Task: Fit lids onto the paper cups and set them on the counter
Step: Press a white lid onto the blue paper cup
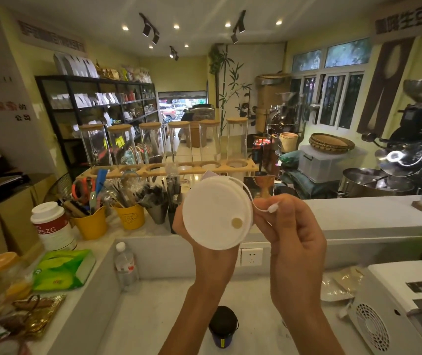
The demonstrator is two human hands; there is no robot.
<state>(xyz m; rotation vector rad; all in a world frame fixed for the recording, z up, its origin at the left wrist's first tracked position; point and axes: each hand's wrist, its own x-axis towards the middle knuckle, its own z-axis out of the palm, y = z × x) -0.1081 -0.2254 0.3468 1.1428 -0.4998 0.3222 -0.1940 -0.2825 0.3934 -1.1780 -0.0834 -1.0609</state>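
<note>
A white plastic lid (216, 213) faces me at chest height, seated on a paper cup that is almost wholly hidden behind it. My left hand (204, 249) grips the cup from below and behind. A small sip hole shows near the lid's lower right. My right hand (290, 231) pinches the lid's small white plug (273, 208), which hangs from a thin strap off the lid's right rim. A dark cup with a black lid (223, 326) stands on the lower counter (174, 311) beneath my wrists.
A raised ledge (353, 213) runs behind my hands. Yellow pails of utensils (130, 216), a red-and-white tin (51, 226), a green tissue pack (62, 269) and a water bottle (126, 263) crowd the left. A white machine (396, 303) stands at the right.
</note>
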